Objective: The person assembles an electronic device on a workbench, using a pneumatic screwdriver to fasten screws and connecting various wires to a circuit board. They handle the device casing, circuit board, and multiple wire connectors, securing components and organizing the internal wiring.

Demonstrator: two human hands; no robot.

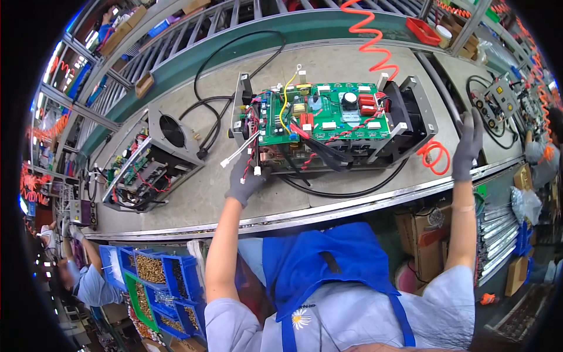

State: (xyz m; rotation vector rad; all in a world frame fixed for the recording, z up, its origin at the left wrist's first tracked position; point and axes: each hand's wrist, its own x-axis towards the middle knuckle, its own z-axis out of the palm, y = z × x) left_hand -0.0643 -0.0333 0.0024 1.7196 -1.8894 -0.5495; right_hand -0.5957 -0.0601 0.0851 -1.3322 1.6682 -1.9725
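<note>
In front of me on the bench lies an open machine chassis with a green circuit board point(316, 114) on top, a black fan point(404, 111) at its right end and metal end panels. My left hand point(245, 180), in a grey glove, grips the chassis's near left corner, its fingertips partly hidden by loose wires. White connectors point(257, 171) on thin wires hang over that corner. A yellow wire point(285, 102) arches above the board. Right of the chassis, my gloved right hand point(467, 145) is raised with fingers stretched and nothing in it.
A second open chassis point(152, 161) stands at the left, and another unit point(498, 100) at the far right. Black cables point(202, 105) loop over the bench. An orange coiled hose point(370, 41) hangs from above. Blue bins point(149, 267) of small parts sit below left; co-workers are at both sides.
</note>
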